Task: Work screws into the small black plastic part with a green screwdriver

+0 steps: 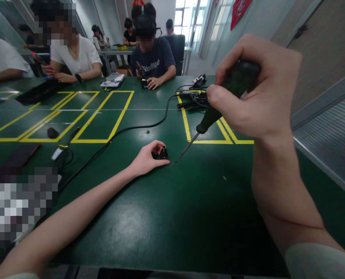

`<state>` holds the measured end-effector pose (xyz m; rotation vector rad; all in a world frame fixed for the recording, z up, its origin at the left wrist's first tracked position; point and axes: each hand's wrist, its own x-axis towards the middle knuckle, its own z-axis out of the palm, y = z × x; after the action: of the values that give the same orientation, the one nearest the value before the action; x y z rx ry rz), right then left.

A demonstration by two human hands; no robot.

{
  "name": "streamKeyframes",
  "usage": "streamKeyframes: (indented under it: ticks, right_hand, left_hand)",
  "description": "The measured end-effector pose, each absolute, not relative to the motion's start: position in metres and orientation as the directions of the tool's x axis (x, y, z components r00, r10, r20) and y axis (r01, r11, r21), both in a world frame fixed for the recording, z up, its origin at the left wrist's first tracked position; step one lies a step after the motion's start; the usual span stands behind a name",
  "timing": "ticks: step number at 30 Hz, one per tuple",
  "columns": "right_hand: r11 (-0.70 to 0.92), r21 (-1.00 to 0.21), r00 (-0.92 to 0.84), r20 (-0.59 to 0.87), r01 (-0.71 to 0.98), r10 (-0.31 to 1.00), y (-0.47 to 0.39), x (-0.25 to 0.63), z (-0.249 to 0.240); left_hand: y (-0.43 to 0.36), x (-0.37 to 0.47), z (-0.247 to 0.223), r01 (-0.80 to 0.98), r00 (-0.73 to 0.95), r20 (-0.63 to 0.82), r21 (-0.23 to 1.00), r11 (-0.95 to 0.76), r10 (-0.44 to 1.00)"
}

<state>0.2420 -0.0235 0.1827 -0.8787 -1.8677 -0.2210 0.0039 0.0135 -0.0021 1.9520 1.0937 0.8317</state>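
At your far left, a dark flat case [19,155] lies on the green table [207,201]. To the right of it and farther from you there is a black block [52,133], and then a pale plug [57,153]. A black cable [137,127] runs from this side, up and rightward across the table.

Next comes your left hand [147,158]. Its fingers bend around a small black part [163,153], with the thumb along the near side, so it grips the part at the table. The part is short, and its narrow top stands up, about upright. Across from you, a co-worker [153,54] handles another black object.

To the right of the part is the tip of your screwdriver [211,114]. The tip is just beside the part and your thumb, and does not touch them; how high it is above the table, I cannot tell. The long axis of the tool slopes down and leftward, from your right hand [262,85], which is closed firmly on the handle. So the part lies below and to the left of this hand; your left hand is the nearer one.
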Motion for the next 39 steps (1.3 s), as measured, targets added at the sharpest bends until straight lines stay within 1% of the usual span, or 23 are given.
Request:
streamKeyframes:
  ticks: [1, 3, 6, 8, 10, 15, 21, 23, 26, 30, 32, 39]
  right_hand:
    - [0.705, -0.232, -0.233, 0.836, 0.671, 0.496, -0.023, 0.242, 0.182]
    - [0.739, -0.211, -0.222, 0.869, 0.640, 0.441, -0.020, 0.242, 0.181]
    - [0.749, -0.199, -0.218, 0.882, 0.632, 0.418, -0.015, 0.243, 0.178]
    - [0.740, -0.205, -0.214, 0.878, 0.640, 0.428, -0.014, 0.242, 0.177]
    - [0.741, -0.208, -0.227, 0.869, 0.639, 0.440, -0.014, 0.242, 0.177]
    - [0.740, -0.247, -0.284, 0.811, 0.626, 0.511, -0.017, 0.239, 0.176]
    - [0.675, -0.258, -0.268, 0.776, 0.691, 0.571, -0.017, 0.236, 0.175]
    - [0.675, -0.255, -0.270, 0.777, 0.692, 0.569, -0.017, 0.236, 0.174]
    - [0.703, -0.245, -0.289, 0.785, 0.668, 0.549, -0.015, 0.238, 0.174]
    - [0.789, -0.227, -0.365, 0.791, 0.571, 0.491, -0.011, 0.242, 0.175]
    - [0.805, -0.230, -0.397, 0.775, 0.547, 0.491, -0.010, 0.243, 0.176]
    - [0.814, -0.266, -0.421, 0.748, 0.517, 0.512, -0.009, 0.246, 0.179]
  left_hand:
    - [0.012, 0.005, -0.002, 0.426, 0.412, 0.200, 0.820, -0.382, 0.889]
    - [0.010, 0.005, 0.000, 0.426, 0.417, 0.224, 0.808, -0.407, 0.881]
    - [0.010, 0.005, 0.003, 0.366, 0.479, 0.190, 0.844, -0.392, 0.857]
    - [0.011, 0.004, 0.003, 0.344, 0.504, 0.140, 0.872, -0.347, 0.852]
    - [0.011, 0.004, 0.002, 0.342, 0.496, 0.113, 0.886, -0.313, 0.861]
    - [0.011, 0.006, -0.001, 0.316, 0.459, 0.114, 0.906, -0.282, 0.881]
    - [0.010, 0.008, -0.001, 0.305, 0.451, 0.114, 0.913, -0.272, 0.885]
    - [0.010, 0.008, -0.001, 0.302, 0.451, 0.118, 0.913, -0.276, 0.885]
    - [0.010, 0.009, -0.001, 0.294, 0.455, 0.119, 0.915, -0.275, 0.883]
    - [0.011, 0.008, -0.003, 0.298, 0.459, 0.113, 0.915, -0.272, 0.881]
    - [0.011, 0.007, -0.003, 0.303, 0.459, 0.112, 0.913, -0.274, 0.881]
    - [0.010, 0.007, -0.001, 0.316, 0.456, 0.122, 0.904, -0.289, 0.882]
